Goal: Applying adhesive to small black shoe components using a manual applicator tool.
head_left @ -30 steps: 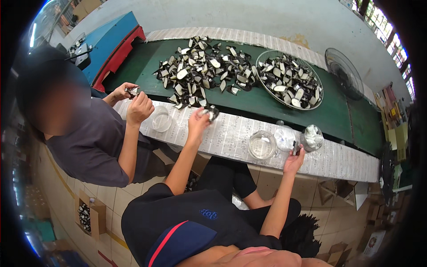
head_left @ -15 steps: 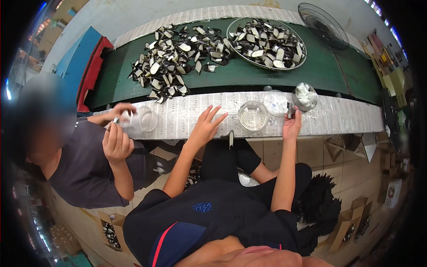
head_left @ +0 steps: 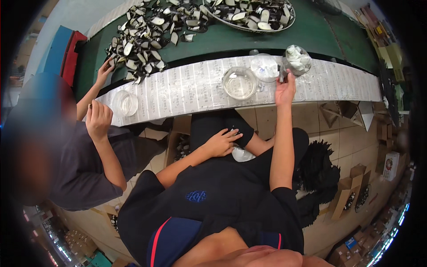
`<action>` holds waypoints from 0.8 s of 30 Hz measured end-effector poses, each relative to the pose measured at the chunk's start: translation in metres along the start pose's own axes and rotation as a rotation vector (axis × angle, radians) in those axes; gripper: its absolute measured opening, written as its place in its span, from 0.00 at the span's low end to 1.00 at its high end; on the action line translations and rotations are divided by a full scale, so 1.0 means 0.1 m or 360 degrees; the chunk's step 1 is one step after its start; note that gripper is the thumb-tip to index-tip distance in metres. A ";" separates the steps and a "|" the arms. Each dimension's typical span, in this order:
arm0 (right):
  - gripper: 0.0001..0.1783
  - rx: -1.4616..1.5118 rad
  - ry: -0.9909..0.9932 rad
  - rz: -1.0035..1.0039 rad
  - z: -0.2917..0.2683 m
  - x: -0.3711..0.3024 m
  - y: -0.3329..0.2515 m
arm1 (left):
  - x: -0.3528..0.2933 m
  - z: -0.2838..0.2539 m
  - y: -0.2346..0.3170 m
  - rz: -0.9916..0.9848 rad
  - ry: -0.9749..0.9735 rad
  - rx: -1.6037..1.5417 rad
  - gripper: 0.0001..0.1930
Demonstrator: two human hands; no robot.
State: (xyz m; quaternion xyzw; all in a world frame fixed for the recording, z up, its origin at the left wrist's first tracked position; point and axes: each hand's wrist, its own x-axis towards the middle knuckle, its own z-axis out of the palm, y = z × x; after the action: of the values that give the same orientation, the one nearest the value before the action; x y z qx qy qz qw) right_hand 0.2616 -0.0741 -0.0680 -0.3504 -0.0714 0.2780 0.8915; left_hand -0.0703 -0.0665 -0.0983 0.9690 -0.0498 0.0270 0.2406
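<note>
My left hand (head_left: 222, 143) rests low over my black-clad thigh, below the table edge, fingers spread. A tiny pale bit shows by its fingertips, too small to name. At the table, my right hand (head_left: 285, 90) pinches a small dark grey piece (head_left: 280, 74), partly hidden by the fingers. Right beside it stands a clear jar (head_left: 298, 60) with white crumpled material in it. To the left are a round clear lid or dish (head_left: 264, 68) and a clear round bowl (head_left: 239, 83) holding what looks like clear liquid.
Black-and-cream curved pieces (head_left: 142, 42) lie heaped on the green belt (head_left: 213, 46); more fill a wide round basket (head_left: 262, 30). At left a co-worker's hand (head_left: 98, 120) is raised near another clear cup (head_left: 125, 103); their other hand reaches the heap. Cardboard boxes (head_left: 349, 191) stand on the floor.
My left hand has dropped from the table edge to my lap; the black-and-cream piece under it is out of sight. The co-worker's far hand has moved to the heap. The view has tilted down.
</note>
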 end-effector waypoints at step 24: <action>0.15 0.0048 -0.0085 -0.0003 -0.05 -0.15 0.01 | 0.34 0.05 -0.07 -0.0462 -0.0146 0.0334 0.13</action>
State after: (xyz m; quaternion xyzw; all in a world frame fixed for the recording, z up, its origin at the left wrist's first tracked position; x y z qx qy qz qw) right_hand 0.2500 -0.0847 -0.0716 -0.3293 -0.0914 0.2873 0.8948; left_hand -0.0358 -0.0654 -0.1029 0.9860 0.0828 -0.0471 0.1370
